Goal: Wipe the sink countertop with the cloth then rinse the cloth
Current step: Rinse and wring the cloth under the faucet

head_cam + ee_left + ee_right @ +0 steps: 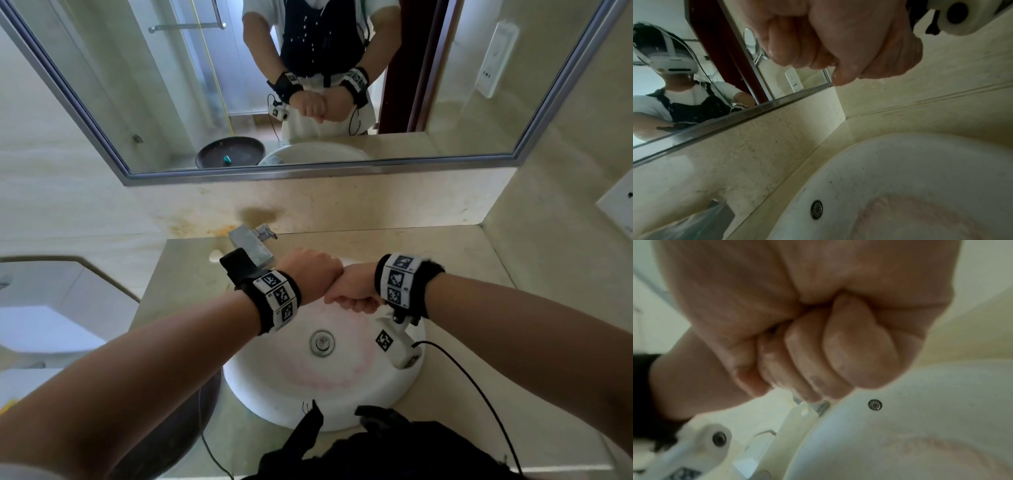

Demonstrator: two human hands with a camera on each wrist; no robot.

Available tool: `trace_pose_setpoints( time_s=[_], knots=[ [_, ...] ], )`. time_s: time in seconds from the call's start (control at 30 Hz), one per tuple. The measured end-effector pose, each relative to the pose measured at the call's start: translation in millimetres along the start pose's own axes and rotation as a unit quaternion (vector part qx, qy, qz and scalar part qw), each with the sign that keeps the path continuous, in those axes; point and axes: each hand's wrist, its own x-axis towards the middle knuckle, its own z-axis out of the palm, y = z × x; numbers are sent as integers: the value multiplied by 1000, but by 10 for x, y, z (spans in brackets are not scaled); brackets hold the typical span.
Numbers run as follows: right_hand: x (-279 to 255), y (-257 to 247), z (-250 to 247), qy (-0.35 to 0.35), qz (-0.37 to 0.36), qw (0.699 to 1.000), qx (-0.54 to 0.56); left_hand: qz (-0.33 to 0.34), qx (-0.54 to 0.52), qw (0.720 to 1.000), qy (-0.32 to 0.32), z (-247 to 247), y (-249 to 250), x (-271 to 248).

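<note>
Both of my hands are balled into fists and pressed knuckle to knuckle above the back of the white round sink (260,387). The left hand (308,274) hovers just in front of the steel faucet (250,245). The right hand (356,291) touches it from the right. In the wrist views the curled, wet-looking fingers of the left hand (793,45) and the right hand (869,345) show nothing between them. No cloth appears in any view, not even in the mirror reflection. The beige stone countertop (445,246) surrounds the sink.
A drain plug (322,342) sits in the basin, ringed by a pink stain, with an overflow hole (816,209) in the back wall. A dark round basin (178,428) stands at the counter's front left. The mirror (308,85) hangs behind and a side wall (548,240) closes the right.
</note>
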Motion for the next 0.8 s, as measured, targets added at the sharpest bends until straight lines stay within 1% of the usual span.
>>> trace_pose_setpoints(
  time_s=[0.07,0.13,0.2,0.3,0.37,0.4,0.53,0.7,0.8],
  knots=[
    [-13,-33,88,69,-17,993,-99,-11,4,999,-40,40,8,2],
    [2,-41,149,132,-50,966,-215,-19,4,997,-76,74,14,14],
    [59,-37,198,174,-67,940,-285,-26,4,994,-102,113,14,41],
    [149,-20,277,232,-27,909,-346,-36,10,991,-132,138,31,62],
    [186,-17,299,254,-3,896,-363,-47,1,989,-139,165,46,69],
    [200,-7,288,269,-7,892,-363,-57,-10,989,-135,180,49,68],
    [177,31,210,297,-57,863,-405,-95,-91,982,-138,257,54,103],
    [146,17,201,298,-92,821,-477,-134,-179,960,-169,306,48,136],
    [163,26,182,289,-99,797,-521,-150,-235,942,-188,393,78,154]
  ],
)
